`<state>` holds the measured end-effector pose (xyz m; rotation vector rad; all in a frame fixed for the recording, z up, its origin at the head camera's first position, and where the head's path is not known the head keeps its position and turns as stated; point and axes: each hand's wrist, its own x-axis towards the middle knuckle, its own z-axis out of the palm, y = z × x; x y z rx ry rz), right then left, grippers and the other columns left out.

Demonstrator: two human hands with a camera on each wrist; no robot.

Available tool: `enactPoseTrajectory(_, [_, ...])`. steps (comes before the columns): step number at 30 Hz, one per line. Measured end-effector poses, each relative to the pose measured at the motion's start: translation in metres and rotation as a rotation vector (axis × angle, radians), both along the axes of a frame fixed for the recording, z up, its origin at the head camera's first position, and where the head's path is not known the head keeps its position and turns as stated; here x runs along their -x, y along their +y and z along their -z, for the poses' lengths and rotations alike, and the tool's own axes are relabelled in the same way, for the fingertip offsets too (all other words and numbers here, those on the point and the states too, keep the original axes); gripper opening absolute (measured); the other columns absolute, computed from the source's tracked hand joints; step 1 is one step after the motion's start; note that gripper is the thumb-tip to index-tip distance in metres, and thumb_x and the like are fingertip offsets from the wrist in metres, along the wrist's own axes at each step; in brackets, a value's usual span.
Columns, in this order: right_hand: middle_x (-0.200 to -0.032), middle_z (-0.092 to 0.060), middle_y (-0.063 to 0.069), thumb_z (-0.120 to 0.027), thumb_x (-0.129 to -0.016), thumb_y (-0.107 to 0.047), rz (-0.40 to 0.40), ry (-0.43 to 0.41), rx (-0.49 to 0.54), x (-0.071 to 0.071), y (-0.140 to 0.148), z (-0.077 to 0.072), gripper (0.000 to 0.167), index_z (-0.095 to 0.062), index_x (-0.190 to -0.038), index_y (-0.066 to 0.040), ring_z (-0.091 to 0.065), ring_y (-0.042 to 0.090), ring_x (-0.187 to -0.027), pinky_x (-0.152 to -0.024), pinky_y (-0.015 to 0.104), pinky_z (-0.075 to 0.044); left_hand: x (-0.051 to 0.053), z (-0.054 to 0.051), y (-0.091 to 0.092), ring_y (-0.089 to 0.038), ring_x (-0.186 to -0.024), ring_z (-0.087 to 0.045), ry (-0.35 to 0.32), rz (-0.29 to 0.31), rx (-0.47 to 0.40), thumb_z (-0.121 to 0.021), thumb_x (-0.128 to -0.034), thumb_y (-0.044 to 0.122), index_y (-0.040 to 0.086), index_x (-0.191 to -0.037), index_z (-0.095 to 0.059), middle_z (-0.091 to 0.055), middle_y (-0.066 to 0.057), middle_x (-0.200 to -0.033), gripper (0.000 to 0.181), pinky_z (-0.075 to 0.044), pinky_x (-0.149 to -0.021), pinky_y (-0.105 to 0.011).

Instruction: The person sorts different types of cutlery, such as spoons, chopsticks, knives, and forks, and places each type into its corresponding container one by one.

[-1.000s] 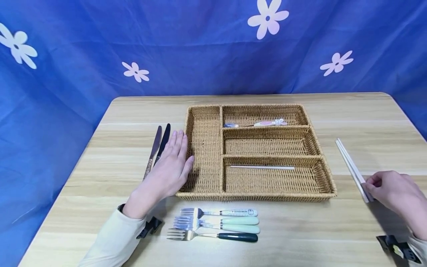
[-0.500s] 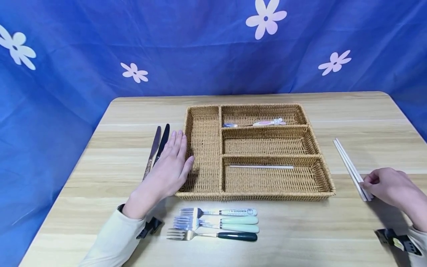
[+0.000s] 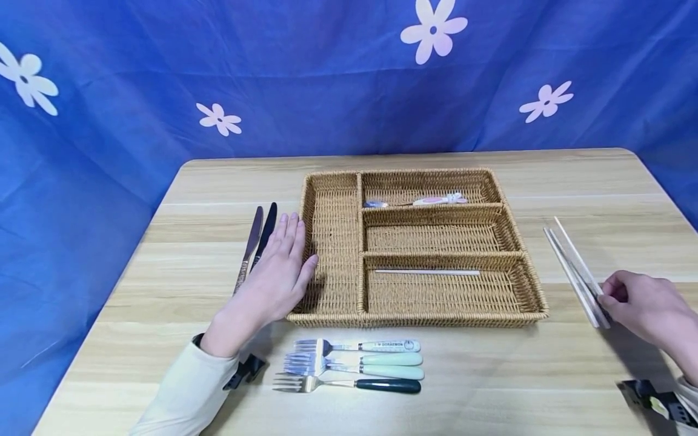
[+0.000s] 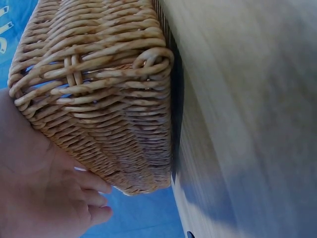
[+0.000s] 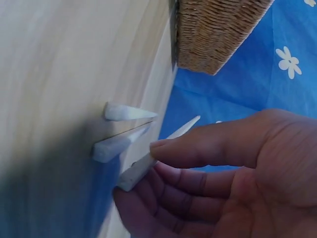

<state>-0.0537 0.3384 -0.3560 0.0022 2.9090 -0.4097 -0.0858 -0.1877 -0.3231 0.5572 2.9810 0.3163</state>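
My right hand (image 3: 649, 309) pinches one white chopstick (image 5: 136, 171) between thumb and fingers, raised a little off the table. Two more white chopsticks (image 3: 572, 281) lie on the wood just left of it. With fingers straight, my left hand (image 3: 275, 275) rests against the left side of a woven wicker tray (image 3: 455, 321) divided into compartments; the left wrist view shows the palm beside the wicker wall (image 4: 109, 114). A single chopstick (image 3: 428, 272) lies in the tray's front right compartment. In the back right one is a spoon (image 3: 436, 200) with a pink and white handle.
Two table knives (image 3: 252, 233) lie left of the tray, partly hidden by the left hand. Several forks (image 3: 376, 359) with pale and dark green handles lie in front of it. A blue cloth (image 3: 327, 97) with white flowers hangs behind the wooden table (image 3: 491, 387).
My right hand has lifted one chopstick away from the other two, its far end now up and to the right. The left hand has stayed in place against the tray.
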Motion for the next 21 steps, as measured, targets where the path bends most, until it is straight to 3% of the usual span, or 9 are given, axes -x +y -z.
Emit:
enactPoseTrajectory(9, [-0.061, -0.053, -0.002, -0.069, -0.071, 0.003, -0.120, 0.372, -0.011, 0.000, -0.015, 0.004, 0.015, -0.056, -0.074, -0.004, -0.045, 0.013, -0.055, -0.047, 0.032, -0.036, 0.000, 0.000, 0.000, -0.032, -0.145, 0.013, 0.014, 0.006, -0.007, -0.029, -0.1053, 0.035, -0.010, -0.149, -0.005, 0.011, -0.022, -0.156, 0.067, 0.002, -0.119, -0.045])
enactPoseTrajectory(16, [-0.069, -0.049, 0.009, -0.060, -0.065, 0.011, -0.115, 0.501, 0.015, -0.001, -0.020, 0.002, 0.019, -0.051, -0.078, 0.000, -0.046, 0.025, -0.059, -0.047, 0.038, -0.036, 0.000, 0.000, 0.000, -0.032, -0.145, 0.013, 0.016, 0.006, -0.003, -0.028, -0.1053, 0.035, -0.010, -0.148, -0.005, 0.011, -0.021, -0.156, 0.067, 0.000, -0.119, -0.046])
enactPoseTrajectory(21, [-0.077, -0.047, 0.020, -0.057, -0.049, 0.013, -0.231, 0.645, 0.006, -0.003, -0.031, -0.004, 0.039, -0.046, -0.086, 0.005, -0.045, 0.040, -0.070, -0.061, 0.049, -0.036, 0.001, -0.001, 0.000, -0.031, -0.144, 0.014, 0.015, 0.004, -0.001, -0.028, -0.1053, 0.035, -0.010, -0.149, -0.004, 0.012, -0.021, -0.156, 0.067, 0.002, -0.119, -0.045])
